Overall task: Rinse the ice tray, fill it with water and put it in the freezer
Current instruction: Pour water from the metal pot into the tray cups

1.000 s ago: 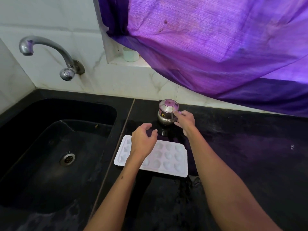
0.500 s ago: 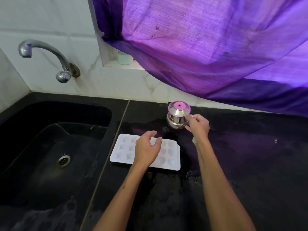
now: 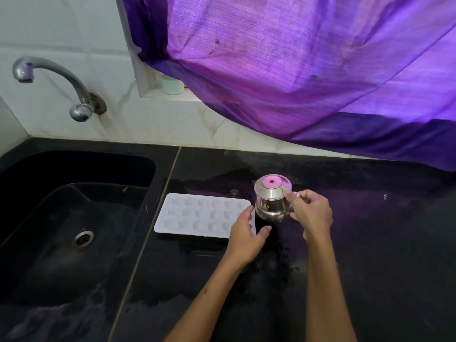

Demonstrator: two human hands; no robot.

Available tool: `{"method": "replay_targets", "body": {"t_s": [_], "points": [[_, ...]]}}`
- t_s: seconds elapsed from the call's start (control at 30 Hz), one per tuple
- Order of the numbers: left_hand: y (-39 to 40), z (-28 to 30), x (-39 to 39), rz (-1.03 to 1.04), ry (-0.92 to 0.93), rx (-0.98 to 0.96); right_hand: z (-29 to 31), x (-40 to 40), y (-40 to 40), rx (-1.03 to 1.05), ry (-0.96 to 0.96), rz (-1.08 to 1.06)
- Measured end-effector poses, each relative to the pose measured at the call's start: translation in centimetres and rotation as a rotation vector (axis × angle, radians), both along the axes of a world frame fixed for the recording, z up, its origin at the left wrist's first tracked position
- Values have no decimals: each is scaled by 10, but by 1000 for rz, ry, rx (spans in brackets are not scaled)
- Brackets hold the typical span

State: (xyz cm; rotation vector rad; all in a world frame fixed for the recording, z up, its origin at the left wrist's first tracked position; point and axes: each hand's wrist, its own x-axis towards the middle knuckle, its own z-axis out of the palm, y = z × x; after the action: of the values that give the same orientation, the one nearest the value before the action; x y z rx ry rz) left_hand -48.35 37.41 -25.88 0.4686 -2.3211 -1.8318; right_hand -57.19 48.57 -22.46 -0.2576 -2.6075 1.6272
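While the tap hangs over the black sink at far left, the white tray lies flat on the dark counter, just right of the sink's edge. Your left hand hovers over the tray's right end with fingers loosely spread and relaxed, holding nothing. Just beside that end stands a steel pot, its top glowing pink. Your right hand grips the pot from its right side, fingers curled at the handle. A small pale cup sits on the ledge above, under a purple curtain.
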Motion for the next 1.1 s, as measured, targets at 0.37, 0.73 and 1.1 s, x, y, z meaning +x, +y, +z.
{"method": "replay_targets", "body": {"t_s": [0.37,0.73,1.1], "points": [[18,-8,1,-25,51,83,6,7,1,129,-6,40],[18,-12,-2,-24,45,105,5,4,-3,156,-21,49],[15,-9,-1,-31,51,121,8,6,-4,143,-39,40]]}}
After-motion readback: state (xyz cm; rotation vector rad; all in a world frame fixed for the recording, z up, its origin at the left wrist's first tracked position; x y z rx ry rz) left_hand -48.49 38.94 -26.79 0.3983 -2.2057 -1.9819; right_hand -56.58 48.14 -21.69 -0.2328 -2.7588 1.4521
